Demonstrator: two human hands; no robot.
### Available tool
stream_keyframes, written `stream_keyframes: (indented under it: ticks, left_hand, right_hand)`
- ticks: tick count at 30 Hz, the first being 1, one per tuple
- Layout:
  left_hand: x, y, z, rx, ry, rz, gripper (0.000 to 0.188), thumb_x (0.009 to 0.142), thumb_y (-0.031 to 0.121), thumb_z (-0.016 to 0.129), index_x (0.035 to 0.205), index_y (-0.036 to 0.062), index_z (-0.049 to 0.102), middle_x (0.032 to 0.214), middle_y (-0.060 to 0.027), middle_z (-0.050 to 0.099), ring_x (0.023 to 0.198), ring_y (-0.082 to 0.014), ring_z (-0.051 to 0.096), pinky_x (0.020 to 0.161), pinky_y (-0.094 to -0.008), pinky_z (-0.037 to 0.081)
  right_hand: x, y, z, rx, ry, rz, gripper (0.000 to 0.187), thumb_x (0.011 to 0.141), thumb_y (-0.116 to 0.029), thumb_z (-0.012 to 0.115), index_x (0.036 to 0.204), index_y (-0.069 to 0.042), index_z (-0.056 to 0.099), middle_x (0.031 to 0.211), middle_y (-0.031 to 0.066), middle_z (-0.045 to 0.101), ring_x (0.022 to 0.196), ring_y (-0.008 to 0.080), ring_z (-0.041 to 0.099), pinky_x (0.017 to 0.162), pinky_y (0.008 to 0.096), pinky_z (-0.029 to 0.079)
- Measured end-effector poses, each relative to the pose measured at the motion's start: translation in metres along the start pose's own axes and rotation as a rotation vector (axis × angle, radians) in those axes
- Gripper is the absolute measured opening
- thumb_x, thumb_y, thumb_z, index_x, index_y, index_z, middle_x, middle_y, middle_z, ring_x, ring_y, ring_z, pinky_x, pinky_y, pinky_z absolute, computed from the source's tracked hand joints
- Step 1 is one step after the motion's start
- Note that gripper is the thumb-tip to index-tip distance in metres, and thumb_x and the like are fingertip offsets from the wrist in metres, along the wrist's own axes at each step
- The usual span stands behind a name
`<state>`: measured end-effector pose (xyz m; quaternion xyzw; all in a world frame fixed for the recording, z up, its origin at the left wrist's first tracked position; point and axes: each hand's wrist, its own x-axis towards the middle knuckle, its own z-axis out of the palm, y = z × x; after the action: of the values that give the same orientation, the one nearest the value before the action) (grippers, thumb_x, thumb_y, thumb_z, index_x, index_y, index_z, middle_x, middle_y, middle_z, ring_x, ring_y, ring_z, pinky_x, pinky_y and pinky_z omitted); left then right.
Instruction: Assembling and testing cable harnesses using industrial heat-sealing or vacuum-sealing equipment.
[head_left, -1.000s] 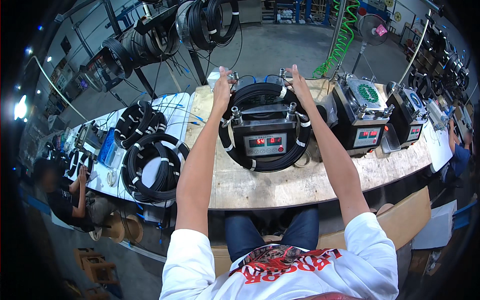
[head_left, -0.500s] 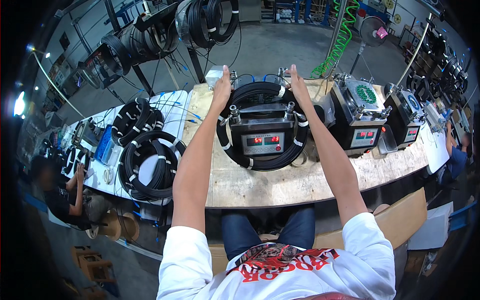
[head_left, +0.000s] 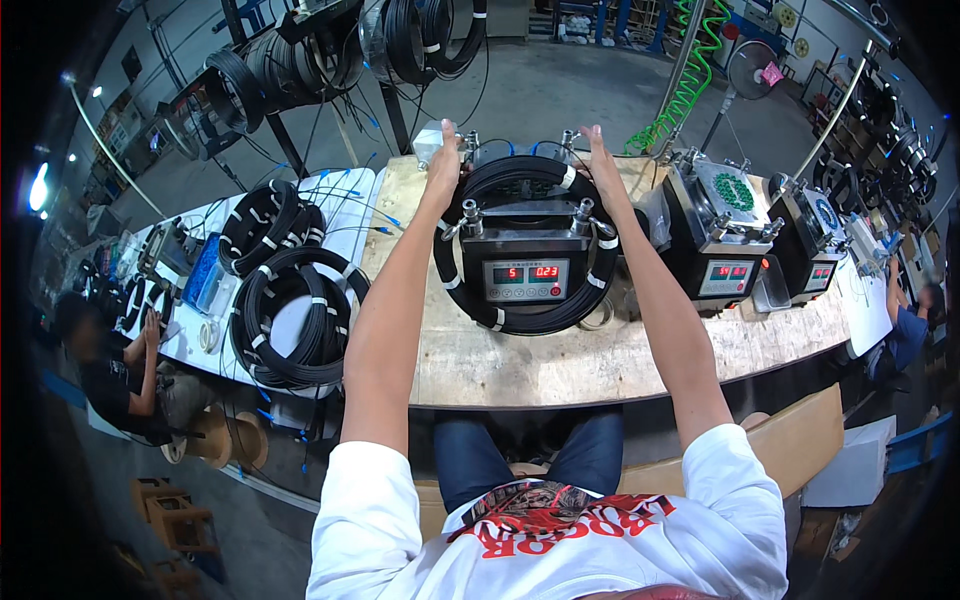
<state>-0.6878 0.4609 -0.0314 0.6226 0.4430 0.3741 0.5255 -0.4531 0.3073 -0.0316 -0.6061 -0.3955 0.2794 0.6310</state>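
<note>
A large coil of black cable (head_left: 612,250), bound with white bands, hangs around a box-shaped machine (head_left: 475,281) with a metal top and a red digital display. At the machine's far left corner is my left hand (head_left: 445,172), a finger stretched upward beside a metal clamp (head_left: 467,148). My right hand (head_left: 603,172) mirrors it at the far right corner, a finger up beside another clamp (head_left: 570,142). Both look open, though their inner fingers are partly hidden; whether they touch the coil or the clamps is unclear.
Two similar machines (head_left: 725,245) (head_left: 822,240) stand to the right on the wooden bench (head_left: 480,375). More black coils (head_left: 290,320) lie on the white table at left. A green spiral hose (head_left: 675,110) hangs behind. Co-workers sit at far left (head_left: 125,380) and far right (head_left: 908,330).
The digits on the middle machine's display have changed. My hands stay at the far corners, with a slight shift. The whole view has tilted a little.
</note>
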Motion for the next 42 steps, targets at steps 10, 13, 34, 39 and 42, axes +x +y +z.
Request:
stream_keyframes:
  ticks: [10, 13, 34, 39, 42]
  left_hand:
    - [-0.004, 0.002, 0.005, -0.005, -0.042, -0.002, 0.107, 0.090, 0.085, 0.017, 0.140, -0.0023, 0.051, 0.117, -0.0150, 0.062, 0.083, -0.0225, 0.063, 0.079, -0.0333, 0.045]
    - [-0.004, 0.002, -0.003, 0.021, -0.010, 0.008, 0.104, 0.091, 0.083, 0.018, 0.137, -0.0033, 0.053, 0.114, -0.0148, 0.062, 0.080, -0.0229, 0.063, 0.076, -0.0338, 0.046]
    - [-0.006, 0.003, 0.002, 0.005, -0.035, 0.087, 0.103, 0.090, 0.085, 0.020, 0.131, -0.0017, 0.059, 0.105, -0.0162, 0.064, 0.081, -0.0209, 0.057, 0.081, -0.0347, 0.044]
    - [-0.003, -0.002, -0.004, 0.027, -0.047, 0.090, 0.104, 0.090, 0.084, 0.020, 0.125, -0.0041, 0.062, 0.111, -0.0186, 0.063, 0.086, -0.0227, 0.060, 0.084, -0.0356, 0.045]
    - [0.002, -0.005, -0.003, -0.003, -0.077, 0.117, 0.102, 0.088, 0.087, 0.020, 0.139, 0.0058, 0.055, 0.091, -0.0106, 0.061, 0.084, -0.0193, 0.054, 0.079, -0.0330, 0.040]
  right_hand:
    - [0.007, 0.008, -0.007, -0.068, 0.026, 0.038, 0.083, 0.098, -0.074, 0.029, 0.147, -0.009, 0.046, 0.098, 0.0155, 0.065, 0.078, 0.0157, 0.058, 0.073, 0.0292, 0.049]
    - [0.001, 0.001, 0.000, -0.057, -0.028, -0.002, 0.083, 0.098, -0.074, 0.029, 0.147, -0.009, 0.048, 0.114, 0.0197, 0.062, 0.091, 0.0202, 0.061, 0.086, 0.0322, 0.050]
    - [0.008, 0.006, -0.004, -0.130, -0.020, 0.053, 0.084, 0.098, -0.073, 0.028, 0.129, -0.004, 0.063, 0.094, 0.0108, 0.059, 0.079, 0.0181, 0.050, 0.076, 0.0320, 0.045]
    - [0.004, 0.004, 0.000, -0.133, -0.061, -0.052, 0.082, 0.098, -0.074, 0.027, 0.136, -0.009, 0.059, 0.098, 0.0156, 0.064, 0.085, 0.0186, 0.058, 0.087, 0.0319, 0.047]
    - [0.007, 0.006, -0.002, -0.089, -0.050, -0.069, 0.081, 0.098, -0.073, 0.027, 0.138, -0.009, 0.057, 0.101, 0.0168, 0.065, 0.083, 0.0181, 0.059, 0.084, 0.0306, 0.047]
